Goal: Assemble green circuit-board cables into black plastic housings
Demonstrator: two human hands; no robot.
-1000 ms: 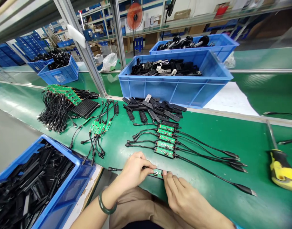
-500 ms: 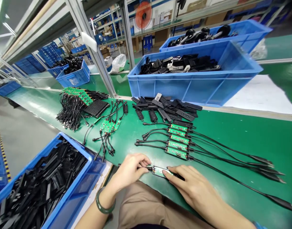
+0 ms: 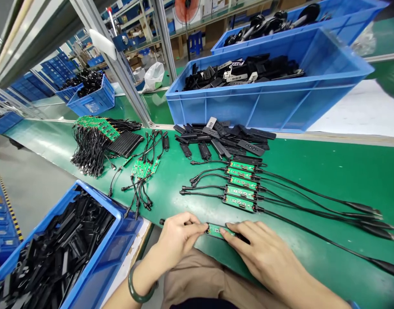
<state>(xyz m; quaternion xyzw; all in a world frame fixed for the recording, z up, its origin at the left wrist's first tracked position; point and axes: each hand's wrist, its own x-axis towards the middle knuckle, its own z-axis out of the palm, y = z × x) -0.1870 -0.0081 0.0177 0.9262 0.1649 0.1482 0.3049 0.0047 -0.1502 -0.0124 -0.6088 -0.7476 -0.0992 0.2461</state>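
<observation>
Close to the table's front edge, a green circuit board [image 3: 216, 230] lies in a narrow black housing. My right hand [image 3: 259, 246] grips the housing's right part, thumb on the board and fingers along the far side. My left hand [image 3: 180, 236] is closed at the left end, its thumb and forefinger pinching where the black cable enters; the cable is mostly hidden under that hand. The cable's connector [image 3: 162, 222] pokes out to the left. Beyond my hands, several housings with boards fitted [image 3: 242, 184] lie in a stack of rows, cables running out both sides.
Loose black covers [image 3: 219, 139] are heaped before a large blue bin [image 3: 261, 105]. To the left lie wired boards [image 3: 143, 168] and a bigger pile of cabled boards [image 3: 97, 126]. A blue crate [image 3: 119, 227] of black housings stands at the lower left, beside the table edge.
My left thumb and forefinger have moved right, from the cable to the housing's left end. My right hand keeps its hold. The camera view has shifted slightly.
</observation>
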